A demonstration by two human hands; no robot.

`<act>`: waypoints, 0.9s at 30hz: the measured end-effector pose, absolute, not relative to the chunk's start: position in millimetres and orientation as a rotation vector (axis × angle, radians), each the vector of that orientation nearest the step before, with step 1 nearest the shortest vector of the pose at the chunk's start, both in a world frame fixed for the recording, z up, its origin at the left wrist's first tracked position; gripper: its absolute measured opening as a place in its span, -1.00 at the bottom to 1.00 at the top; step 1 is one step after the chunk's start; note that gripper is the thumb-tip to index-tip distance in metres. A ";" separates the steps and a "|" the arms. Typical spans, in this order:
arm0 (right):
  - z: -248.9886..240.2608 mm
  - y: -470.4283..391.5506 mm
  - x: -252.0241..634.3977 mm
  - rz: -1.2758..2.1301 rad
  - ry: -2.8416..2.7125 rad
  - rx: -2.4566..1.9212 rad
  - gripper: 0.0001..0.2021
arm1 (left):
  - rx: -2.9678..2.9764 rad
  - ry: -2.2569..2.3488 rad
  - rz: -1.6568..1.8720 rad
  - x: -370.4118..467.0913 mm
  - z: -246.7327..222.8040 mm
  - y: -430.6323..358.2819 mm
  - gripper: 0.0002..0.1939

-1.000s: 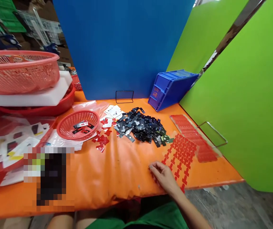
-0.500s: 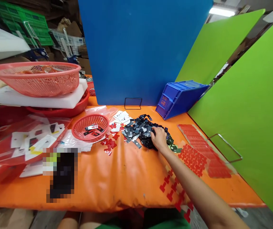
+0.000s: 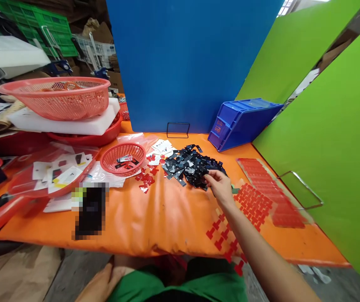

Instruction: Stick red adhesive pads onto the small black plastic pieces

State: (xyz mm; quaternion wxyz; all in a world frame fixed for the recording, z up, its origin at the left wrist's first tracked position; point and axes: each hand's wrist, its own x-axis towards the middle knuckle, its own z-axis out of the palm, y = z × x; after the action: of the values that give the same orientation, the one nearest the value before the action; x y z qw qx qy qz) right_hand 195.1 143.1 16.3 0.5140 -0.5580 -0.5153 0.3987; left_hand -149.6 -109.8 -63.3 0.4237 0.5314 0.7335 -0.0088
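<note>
My right hand (image 3: 218,184) is at the front right edge of a heap of small flat black pieces (image 3: 188,165), with thumb and fingers pinched together. What lies between the fingertips cannot be made out against the dark heap. My left hand (image 3: 103,280) rests low at the lower left, beside my green-clothed lap (image 3: 180,287), its fingers laid out and no object visible in it. Left of the heap are loose small red pieces (image 3: 145,180) and a red mesh basket (image 3: 123,170) holding some black and red pieces.
Rows of red T-shaped pieces (image 3: 252,201) lie by my right forearm, some over the table edge. Beyond is a red sheet (image 3: 271,188). A blue bin (image 3: 243,121) stands at the back before blue (image 3: 183,63) and green panels (image 3: 340,138). A red scoop (image 3: 10,209) holds cards.
My right hand has drawn back from the top of the heap toward its near right edge, fingers now pinched. My left hand has come into view at the bottom as the view shifted.
</note>
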 end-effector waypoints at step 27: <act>-9.1 -9.1 183.7 0.735 -1.763 -1.088 -0.76 | 0.572 1.125 0.888 18.4 5.6 -14.3 -0.65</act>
State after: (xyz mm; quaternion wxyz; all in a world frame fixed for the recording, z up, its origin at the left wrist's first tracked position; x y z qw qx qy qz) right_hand 183.7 -9.1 -9.1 0.4543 -0.4408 -0.7145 0.2980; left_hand 18.4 -14.3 5.6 0.7167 0.2586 0.5084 0.4013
